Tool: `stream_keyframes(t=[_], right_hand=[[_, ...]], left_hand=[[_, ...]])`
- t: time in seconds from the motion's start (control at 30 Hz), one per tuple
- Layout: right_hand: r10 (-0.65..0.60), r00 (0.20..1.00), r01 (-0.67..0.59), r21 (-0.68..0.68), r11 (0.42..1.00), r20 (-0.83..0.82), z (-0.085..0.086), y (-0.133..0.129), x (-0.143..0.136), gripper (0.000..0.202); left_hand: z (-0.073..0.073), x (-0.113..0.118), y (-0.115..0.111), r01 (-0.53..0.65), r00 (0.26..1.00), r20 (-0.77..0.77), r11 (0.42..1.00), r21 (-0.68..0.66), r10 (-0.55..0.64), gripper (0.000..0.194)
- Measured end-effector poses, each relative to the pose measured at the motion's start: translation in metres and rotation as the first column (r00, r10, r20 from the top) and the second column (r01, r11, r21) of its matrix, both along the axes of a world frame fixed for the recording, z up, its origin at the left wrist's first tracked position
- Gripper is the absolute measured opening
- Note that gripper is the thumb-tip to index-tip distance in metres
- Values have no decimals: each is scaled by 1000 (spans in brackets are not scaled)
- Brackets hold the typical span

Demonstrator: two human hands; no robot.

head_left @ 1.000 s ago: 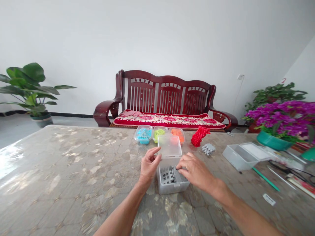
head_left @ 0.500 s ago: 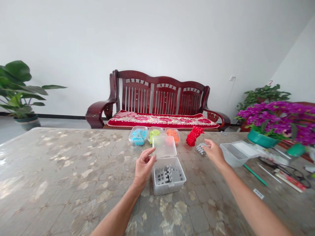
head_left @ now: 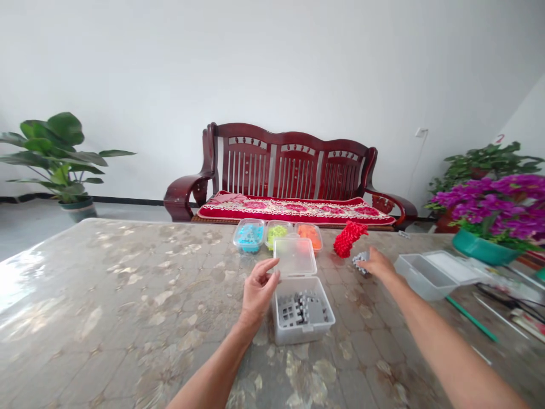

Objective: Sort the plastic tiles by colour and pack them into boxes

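Note:
A clear plastic box with its lid raised stands in front of me, holding grey toy building blocks. My left hand is at the box's left side, thumb and forefinger apart near the lid's edge; whether it touches the lid is unclear. Off to the right, the fingers of my right hand close on a small cluster of grey building blocks on the table. A red built block piece stands just behind that cluster.
Tubs of blue, green and orange blocks line the table's far side. To the right are an open clear container, a green pencil-like stick and a teal flower pot. Behind stands a wooden bench.
My right hand has come down from above the grey cluster, and its fingers now close on it. My left hand stays beside the box. The whole view has shifted slightly left.

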State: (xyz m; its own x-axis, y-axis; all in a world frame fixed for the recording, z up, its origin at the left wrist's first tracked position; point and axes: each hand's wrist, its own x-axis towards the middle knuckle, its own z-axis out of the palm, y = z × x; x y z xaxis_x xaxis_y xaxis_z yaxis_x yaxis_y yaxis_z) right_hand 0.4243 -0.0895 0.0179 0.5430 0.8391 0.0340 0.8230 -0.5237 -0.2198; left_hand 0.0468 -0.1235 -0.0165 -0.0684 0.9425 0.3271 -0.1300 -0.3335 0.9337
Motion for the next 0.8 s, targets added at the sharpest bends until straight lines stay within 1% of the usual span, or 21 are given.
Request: stream_keyframes(t=[0.13, 0.2, 0.3, 0.37, 0.43, 0.47, 0.5, 0.53, 0.6, 0.67, 0.73, 0.8], right_hand=[[-3, 1000, 3, 16, 1000, 12, -2, -2, 0, 49], [-6, 1000, 6, 26, 1000, 14, -1, -5, 2, 47], [-7, 1000, 8, 63, 998, -12, 5, -13, 1, 55], [46, 995, -33, 143, 989, -90, 13, -23, -8, 62], [192, 959, -132, 273, 953, -208, 23, -36, -28, 65], [298, 918, -199, 345, 917, -261, 28, -44, -42, 65], [405, 861, -270, 397, 877, -309, 34, -53, -59, 66], [494, 802, -341, 423, 840, -336, 41, -62, -78, 68], [632, 688, -481, 428, 765, -357, 54, -77, -117, 71], [713, 585, -589, 403, 701, -386, 65, -88, -152, 73], [744, 534, -657, 357, 664, -402, 72, -93, -179, 74], [767, 497, -714, 310, 627, -405, 74, -92, -196, 73]], left_hand=[[0, 0, 0, 1, 1000, -1, 1000, -3, -1, 34], [0, 0, 0, -4, 1000, 5, 1000, -5, 4, 34], [-1, 1, 1, -10, 1000, 16, 1000, 0, 10, 35], [-1, 1, 1, -8, 1000, 15, 1000, 2, 8, 35], [-1, 1, 1, -5, 1000, 8, 1000, 3, 5, 35], [-1, 1, 1, -6, 1000, 4, 1000, 4, 6, 35], [-1, 1, 1, -7, 1000, 1, 1000, 5, 7, 34], [0, 1, 0, -9, 1000, -2, 1000, 5, 9, 34], [1, 1, -1, -8, 1000, -8, 1000, 4, 8, 34], [2, 1, -1, -5, 1000, -15, 1000, 10, 5, 33], [3, 0, -1, -12, 1000, -19, 1000, 29, 13, 31], [4, 0, -1, -24, 999, -22, 999, 49, 25, 30]])
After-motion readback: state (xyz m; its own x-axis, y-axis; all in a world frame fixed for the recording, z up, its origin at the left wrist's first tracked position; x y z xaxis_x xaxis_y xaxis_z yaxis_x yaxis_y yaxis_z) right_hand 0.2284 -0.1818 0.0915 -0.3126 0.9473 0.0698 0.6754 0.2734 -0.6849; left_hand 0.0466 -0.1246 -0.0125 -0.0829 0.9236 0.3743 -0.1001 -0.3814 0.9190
